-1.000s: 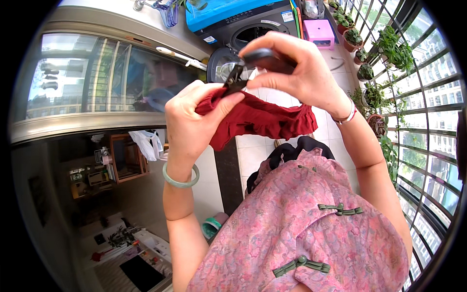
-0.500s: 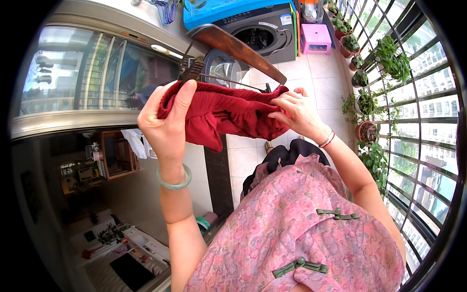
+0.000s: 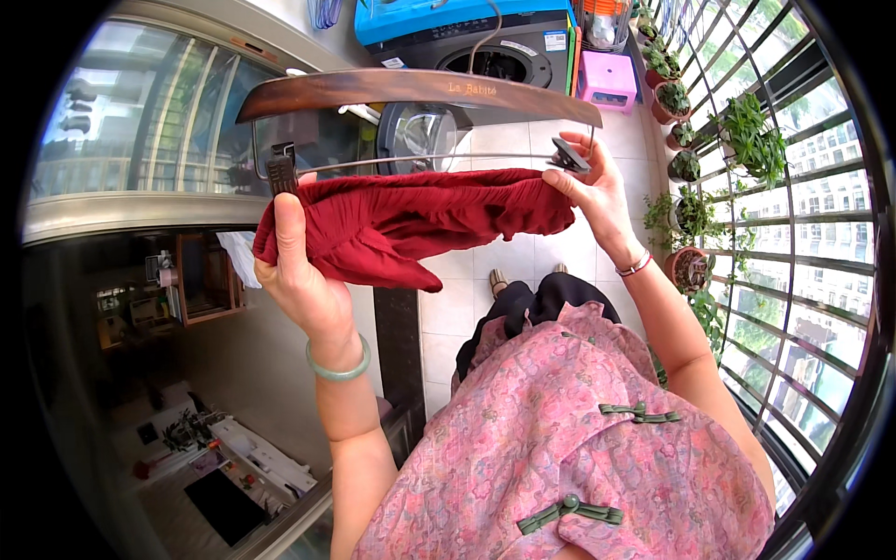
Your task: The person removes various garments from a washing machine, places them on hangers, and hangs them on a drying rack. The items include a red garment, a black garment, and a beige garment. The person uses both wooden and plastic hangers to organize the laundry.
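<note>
A dark red gathered garment stretches sideways between my two hands. Above it hangs a dark brown wooden clip hanger with a thin metal rod below its bar. My left hand grips the garment's left end, thumb up, right beneath the left black clip, which sits at the cloth's edge. At the other end, my right hand pinches the garment's upper corner with the thumb, its fingers behind the right black clip. That clip is tilted, just above the cloth; whether it touches the garment I cannot tell.
Behind the hanger stands a grey front-loading washing machine with its round door swung out. A pink stool is beside it. Potted plants line the barred window at right. A sliding glass window is at left.
The hanger has swung from slanted to nearly level, its bar now spanning above the garment. My right hand has risen to the right clip; the cloth is stretched wider.
</note>
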`<state>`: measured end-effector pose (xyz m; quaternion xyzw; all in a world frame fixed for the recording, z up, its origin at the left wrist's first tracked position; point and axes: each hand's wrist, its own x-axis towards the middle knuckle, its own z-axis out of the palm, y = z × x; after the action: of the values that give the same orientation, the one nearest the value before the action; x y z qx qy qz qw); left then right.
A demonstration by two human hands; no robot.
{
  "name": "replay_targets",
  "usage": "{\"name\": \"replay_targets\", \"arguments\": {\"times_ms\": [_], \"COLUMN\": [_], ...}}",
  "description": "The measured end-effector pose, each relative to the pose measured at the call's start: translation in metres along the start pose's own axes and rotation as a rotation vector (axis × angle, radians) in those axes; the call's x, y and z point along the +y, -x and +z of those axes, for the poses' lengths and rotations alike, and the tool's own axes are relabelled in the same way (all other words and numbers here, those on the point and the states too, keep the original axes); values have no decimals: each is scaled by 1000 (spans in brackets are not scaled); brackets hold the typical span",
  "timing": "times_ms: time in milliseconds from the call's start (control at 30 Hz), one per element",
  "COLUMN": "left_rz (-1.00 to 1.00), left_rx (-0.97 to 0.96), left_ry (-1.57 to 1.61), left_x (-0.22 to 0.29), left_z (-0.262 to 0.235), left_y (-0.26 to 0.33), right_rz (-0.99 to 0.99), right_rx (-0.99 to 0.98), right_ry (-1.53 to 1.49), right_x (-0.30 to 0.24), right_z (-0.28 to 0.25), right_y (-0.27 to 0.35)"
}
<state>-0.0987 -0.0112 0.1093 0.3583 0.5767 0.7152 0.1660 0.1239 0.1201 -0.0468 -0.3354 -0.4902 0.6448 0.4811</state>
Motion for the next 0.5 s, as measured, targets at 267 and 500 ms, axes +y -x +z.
{"name": "replay_targets", "arguments": {"times_ms": [267, 500], "left_rz": [43, 106], "left_rx": [-20, -110], "left_ry": [-49, -152], "left_x": [-8, -17], "left_z": [-30, -58], "left_y": [10, 28], "right_rz": [634, 1001], "right_rx": [-545, -630], "right_ry": [-670, -434], "right_x": [-12, 30], "right_z": [-20, -7], "right_y": [-11, -7]}}
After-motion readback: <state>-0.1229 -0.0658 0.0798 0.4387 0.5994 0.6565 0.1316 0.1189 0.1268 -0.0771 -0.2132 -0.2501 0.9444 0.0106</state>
